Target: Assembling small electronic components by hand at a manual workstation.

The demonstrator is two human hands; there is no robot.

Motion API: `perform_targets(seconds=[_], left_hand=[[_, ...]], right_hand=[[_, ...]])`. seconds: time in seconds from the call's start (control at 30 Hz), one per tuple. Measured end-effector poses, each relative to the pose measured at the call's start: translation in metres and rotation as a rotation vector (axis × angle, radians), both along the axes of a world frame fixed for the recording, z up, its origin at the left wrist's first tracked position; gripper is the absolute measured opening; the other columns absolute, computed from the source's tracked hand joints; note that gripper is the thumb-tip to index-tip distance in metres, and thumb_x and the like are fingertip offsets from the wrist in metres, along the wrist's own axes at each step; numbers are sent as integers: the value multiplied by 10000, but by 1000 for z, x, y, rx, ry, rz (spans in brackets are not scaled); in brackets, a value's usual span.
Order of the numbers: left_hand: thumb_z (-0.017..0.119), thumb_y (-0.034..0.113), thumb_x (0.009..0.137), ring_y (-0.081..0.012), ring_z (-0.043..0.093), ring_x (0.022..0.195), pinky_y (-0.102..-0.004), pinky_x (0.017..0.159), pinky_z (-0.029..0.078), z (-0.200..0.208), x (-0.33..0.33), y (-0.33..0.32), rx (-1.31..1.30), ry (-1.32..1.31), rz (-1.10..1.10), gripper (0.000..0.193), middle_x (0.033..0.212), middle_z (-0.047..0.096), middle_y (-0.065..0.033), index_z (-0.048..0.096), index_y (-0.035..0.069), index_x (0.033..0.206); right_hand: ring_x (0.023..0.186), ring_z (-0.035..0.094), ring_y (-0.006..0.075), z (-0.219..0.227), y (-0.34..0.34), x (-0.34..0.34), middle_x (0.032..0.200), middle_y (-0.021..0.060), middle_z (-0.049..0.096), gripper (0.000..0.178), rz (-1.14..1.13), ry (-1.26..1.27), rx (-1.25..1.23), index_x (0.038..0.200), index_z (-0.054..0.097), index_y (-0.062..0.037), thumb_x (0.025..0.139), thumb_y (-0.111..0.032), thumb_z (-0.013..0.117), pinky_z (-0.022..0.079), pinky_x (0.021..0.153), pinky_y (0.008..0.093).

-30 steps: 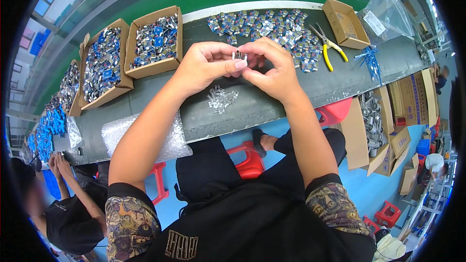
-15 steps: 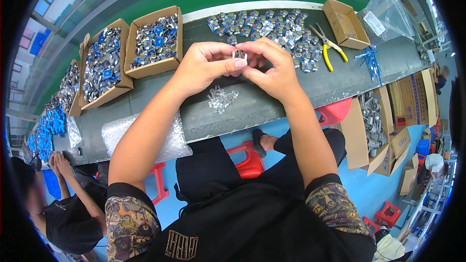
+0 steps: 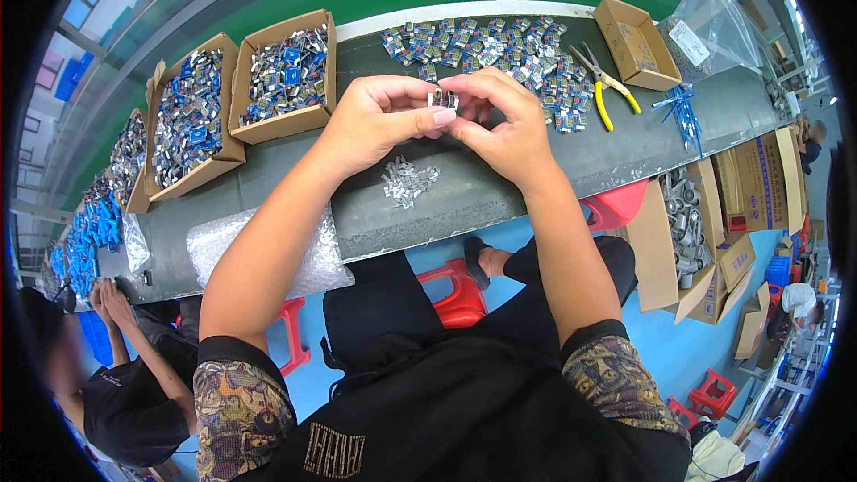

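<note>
While raised, both hands pinch one small metal part (image 3: 443, 99).

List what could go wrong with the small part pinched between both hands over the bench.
1. The small silvery metal part is held only by fingertips of the left hand and right hand; a slip might drop it into the loose heap of small metal clips below, where it would be hard to find.
2. That heap lies near the dark bench's front edge, so a nudge could push pieces off.

Bright even overhead light, soft faint shadows, sharp centre, strong fisheye bending, black vignette at rim
</note>
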State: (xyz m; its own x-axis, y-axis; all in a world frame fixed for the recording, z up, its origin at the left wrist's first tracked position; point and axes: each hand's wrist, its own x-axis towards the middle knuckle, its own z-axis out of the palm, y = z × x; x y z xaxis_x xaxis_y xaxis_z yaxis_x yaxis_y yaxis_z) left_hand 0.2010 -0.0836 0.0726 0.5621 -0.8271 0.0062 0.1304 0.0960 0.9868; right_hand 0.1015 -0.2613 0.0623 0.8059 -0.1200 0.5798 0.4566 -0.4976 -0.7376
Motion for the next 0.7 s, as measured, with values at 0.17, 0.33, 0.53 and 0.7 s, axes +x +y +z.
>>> perform_targets(seconds=[0.17,0.33,0.53,0.7], left_hand=[[744,109,851,-132,667,807,-266,747,550,2,0,0,9,-2,-10,213,911,701,-80,690,-5,1022],[748,116,848,-129,664,810,-264,752,549,1,0,1,22,-13,-1,222,909,700,-76,691,-5,1025],[748,116,848,-128,662,810,-264,755,549,0,0,0,35,-13,2,218,906,699,-74,692,-4,1020],[744,106,849,-129,663,810,-264,755,549,0,0,0,36,-17,1,207,905,698,-75,692,-4,1017]], right_hand=[[651,568,109,-1,0,0,824,31,609,388,4,-8,-5,1070,705,-101,702,1,771,467,560,240],[649,567,107,0,0,0,826,31,610,388,3,-3,-16,1069,704,-101,701,5,767,467,559,240],[649,571,107,-1,0,0,832,33,614,387,5,3,-11,1066,706,-101,699,7,764,467,556,240],[648,573,108,-1,0,0,829,33,614,381,5,7,-10,1062,707,-101,701,6,764,467,558,241]])
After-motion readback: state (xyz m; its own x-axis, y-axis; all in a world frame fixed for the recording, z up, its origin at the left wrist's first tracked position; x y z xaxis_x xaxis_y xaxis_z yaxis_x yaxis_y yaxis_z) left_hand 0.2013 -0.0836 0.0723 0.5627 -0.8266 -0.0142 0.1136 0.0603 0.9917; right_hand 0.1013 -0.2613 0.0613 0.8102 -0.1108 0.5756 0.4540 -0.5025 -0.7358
